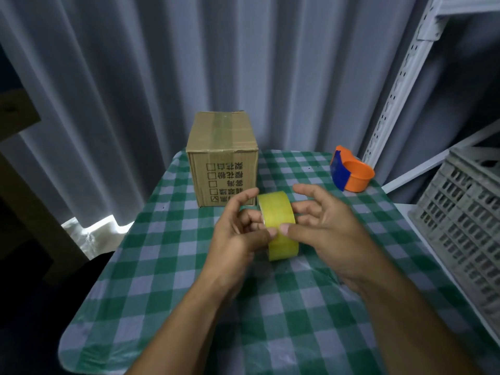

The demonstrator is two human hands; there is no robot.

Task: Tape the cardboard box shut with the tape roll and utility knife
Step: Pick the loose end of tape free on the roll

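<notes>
A small cardboard box (222, 158) stands at the back of the table, its top flaps closed with a strip of clear tape along the seam. In front of it I hold a yellowish tape roll (278, 223) upright above the cloth. My left hand (238, 234) grips the roll from the left, fingers curled through its core and thumb on the outer face. My right hand (322, 226) holds it from the right, thumb pressed on the outer face beside the left thumb, fingers spread behind. No utility knife is in view.
An orange and blue tape dispenser (351, 173) lies at the back right of the table with the green checked cloth (167, 266). A grey plastic crate (468, 228) and a white metal shelf post (400, 82) stand to the right. Curtains hang behind.
</notes>
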